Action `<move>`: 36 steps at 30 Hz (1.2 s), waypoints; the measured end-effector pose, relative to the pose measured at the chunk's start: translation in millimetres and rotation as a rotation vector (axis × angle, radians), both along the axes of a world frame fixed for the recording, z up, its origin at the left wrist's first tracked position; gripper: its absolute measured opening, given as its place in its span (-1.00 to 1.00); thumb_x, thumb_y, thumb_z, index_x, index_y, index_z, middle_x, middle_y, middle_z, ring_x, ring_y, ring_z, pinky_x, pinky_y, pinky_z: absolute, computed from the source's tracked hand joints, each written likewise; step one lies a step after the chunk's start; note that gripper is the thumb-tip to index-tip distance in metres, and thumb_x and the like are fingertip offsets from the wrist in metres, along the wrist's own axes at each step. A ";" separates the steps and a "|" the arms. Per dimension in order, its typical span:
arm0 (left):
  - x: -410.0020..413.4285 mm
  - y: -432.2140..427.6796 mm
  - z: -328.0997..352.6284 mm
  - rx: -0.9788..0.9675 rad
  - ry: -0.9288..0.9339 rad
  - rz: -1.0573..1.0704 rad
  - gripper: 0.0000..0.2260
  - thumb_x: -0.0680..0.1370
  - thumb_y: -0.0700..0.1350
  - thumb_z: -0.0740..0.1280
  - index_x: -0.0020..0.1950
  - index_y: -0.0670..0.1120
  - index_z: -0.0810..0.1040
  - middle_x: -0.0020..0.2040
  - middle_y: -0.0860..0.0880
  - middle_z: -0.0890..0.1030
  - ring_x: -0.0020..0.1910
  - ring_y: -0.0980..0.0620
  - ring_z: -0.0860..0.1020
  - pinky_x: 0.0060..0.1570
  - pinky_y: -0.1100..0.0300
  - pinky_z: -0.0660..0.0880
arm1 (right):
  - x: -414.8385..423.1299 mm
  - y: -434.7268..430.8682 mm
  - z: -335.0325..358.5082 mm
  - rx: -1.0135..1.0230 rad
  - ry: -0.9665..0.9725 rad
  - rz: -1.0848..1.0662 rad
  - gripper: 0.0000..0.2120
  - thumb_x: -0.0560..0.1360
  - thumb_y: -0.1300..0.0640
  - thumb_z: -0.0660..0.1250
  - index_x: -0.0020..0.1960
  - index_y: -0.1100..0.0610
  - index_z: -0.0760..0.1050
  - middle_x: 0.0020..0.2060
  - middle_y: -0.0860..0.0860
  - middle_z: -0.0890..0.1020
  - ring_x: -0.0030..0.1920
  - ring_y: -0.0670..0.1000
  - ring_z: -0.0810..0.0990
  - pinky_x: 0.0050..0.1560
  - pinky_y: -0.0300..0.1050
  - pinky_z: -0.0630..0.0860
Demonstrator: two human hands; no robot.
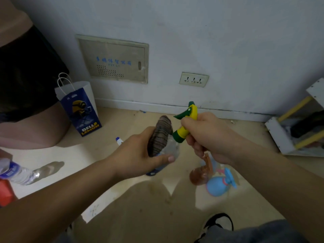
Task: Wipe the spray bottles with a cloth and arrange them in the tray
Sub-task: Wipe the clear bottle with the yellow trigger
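R hand (205, 135): grip closed on bottle (180, 135) at yellow neck, mid-air over floor (122, 199). L hand (138, 155) clamps cloth (160, 135) round its clear body. Risks: rubbing twists slick plastic loose, so it drops onto brown bottle (199, 176) & blue bottle (216, 187); trigger gets squeezed.

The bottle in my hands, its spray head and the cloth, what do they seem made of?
The bottle body looks like clear glossy plastic, see-through. The spray head is opaque yellow and green moulded plastic, smooth. The cloth is soft ribbed fabric, brownish-grey, matte, perhaps knit.
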State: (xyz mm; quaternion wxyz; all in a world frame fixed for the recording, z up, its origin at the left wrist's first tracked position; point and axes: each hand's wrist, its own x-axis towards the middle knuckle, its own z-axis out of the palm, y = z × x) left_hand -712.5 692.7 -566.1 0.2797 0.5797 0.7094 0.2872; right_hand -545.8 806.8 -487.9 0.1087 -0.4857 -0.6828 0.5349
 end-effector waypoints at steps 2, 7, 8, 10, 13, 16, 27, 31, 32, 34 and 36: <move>9.4 -2.7 -5.7 0.048 0.131 0.007 -0.27 0.51 0.38 0.34 0.58 0.17 0.18 0.17 0.09 0.64 -0.01 0.12 0.60 -0.10 0.15 0.55 | -0.9 -3.9 -2.5 0.024 0.015 -0.019 -0.75 0.61 0.15 0.22 -0.22 0.21 0.46 -0.40 0.19 0.49 -0.54 0.04 0.33 -0.51 -0.13 0.31; 36.4 -13.4 -15.5 0.081 0.057 -0.067 -0.25 0.61 0.30 0.13 0.69 0.11 -0.14 0.64 -0.03 0.22 0.57 -0.04 0.27 0.48 -0.03 0.35 | -3.9 -9.8 -10.2 0.092 0.039 -0.033 -0.75 0.59 0.16 0.23 -0.26 0.16 0.40 -0.40 0.17 0.39 -0.49 0.03 0.22 -0.51 -0.14 0.19; 38.3 -14.3 -13.6 0.068 0.026 -0.084 -0.26 0.61 0.24 0.11 0.69 0.11 -0.17 0.68 -0.02 0.13 0.63 -0.03 0.17 0.54 -0.04 0.27 | -3.9 -9.4 -10.4 0.074 0.040 -0.040 -0.78 0.59 0.17 0.23 -0.24 0.16 0.41 -0.39 0.16 0.37 -0.46 0.03 0.20 -0.50 -0.14 0.17; 31.8 -11.9 -9.2 0.058 0.037 -0.110 -0.34 0.61 0.08 0.15 0.68 0.06 -0.01 0.57 -0.05 0.33 0.51 -0.03 0.35 0.40 0.15 0.37 | -3.8 -8.6 -10.2 0.033 0.046 -0.051 -0.84 0.58 0.17 0.25 -0.17 0.15 0.40 -0.35 0.14 0.30 -0.42 0.03 0.16 -0.48 -0.14 0.13; 6.0 -5.0 2.1 0.070 0.170 -0.167 -0.50 0.61 -0.12 0.32 0.54 0.14 0.34 0.12 0.10 0.62 0.08 0.01 0.60 -0.06 0.32 0.48 | -3.6 -8.5 -9.6 0.003 0.062 -0.047 -0.81 0.58 0.15 0.28 -0.17 0.13 0.34 -0.36 0.10 0.23 -0.42 0.02 0.11 -0.46 -0.13 0.07; -17.7 0.9 3.0 0.162 0.253 -0.116 -0.58 0.54 0.05 0.43 0.39 0.10 0.53 0.12 0.10 0.67 0.05 0.02 0.62 -0.03 0.09 0.56 | -5.4 -7.4 -8.5 0.001 0.066 -0.069 -0.75 0.57 0.16 0.28 -0.24 0.09 0.29 -0.42 0.05 0.20 -0.44 0.01 0.09 -0.44 -0.14 0.05; 10.8 9.9 -9.7 0.441 0.119 0.206 -0.46 0.36 0.06 0.54 0.24 -0.07 0.45 0.15 0.13 0.45 0.12 0.11 0.47 0.02 0.40 0.38 | -29.4 -33.9 -8.0 -0.263 0.223 -0.262 -0.74 0.58 0.18 0.22 -0.29 0.08 0.35 -0.60 -0.01 0.37 -0.63 -0.06 0.21 -0.48 -0.24 0.16; 10.5 10.2 -13.7 0.338 0.018 0.087 -0.42 0.46 -0.04 0.51 0.44 0.04 0.40 0.31 0.10 0.50 0.21 0.15 0.53 0.18 0.14 0.52 | -29.1 -34.9 -5.4 -0.274 0.215 -0.245 -0.79 0.60 0.18 0.22 -0.22 0.11 0.40 -0.56 0.01 0.39 -0.66 -0.09 0.25 -0.49 -0.25 0.17; 7.2 9.1 -16.4 0.329 0.008 0.035 -0.44 0.50 -0.04 0.48 0.46 0.05 0.39 0.33 0.10 0.49 0.23 0.14 0.53 0.21 0.16 0.51 | -28.4 -34.3 -6.1 -0.276 0.204 -0.238 -0.80 0.60 0.18 0.22 -0.20 0.12 0.40 -0.54 0.03 0.40 -0.66 -0.09 0.25 -0.49 -0.25 0.17; -4.0 6.8 -23.4 0.309 -0.019 -0.065 -0.48 0.58 0.03 0.37 0.52 0.06 0.34 0.38 0.11 0.47 0.28 0.19 0.51 0.27 0.31 0.45 | -25.5 -31.8 -8.0 -0.271 0.186 -0.228 -0.81 0.60 0.18 0.22 -0.19 0.12 0.39 -0.49 0.06 0.40 -0.66 -0.09 0.26 -0.50 -0.24 0.18; -14.8 3.5 -32.6 0.224 -0.091 -0.032 -0.56 0.66 0.13 0.24 0.53 0.05 0.36 0.33 0.14 0.53 0.24 0.25 0.53 0.30 0.28 0.48 | -21.5 -27.2 -8.9 -0.258 0.183 -0.229 -0.82 0.59 0.19 0.22 -0.19 0.11 0.36 -0.47 0.07 0.40 -0.66 -0.10 0.25 -0.49 -0.24 0.17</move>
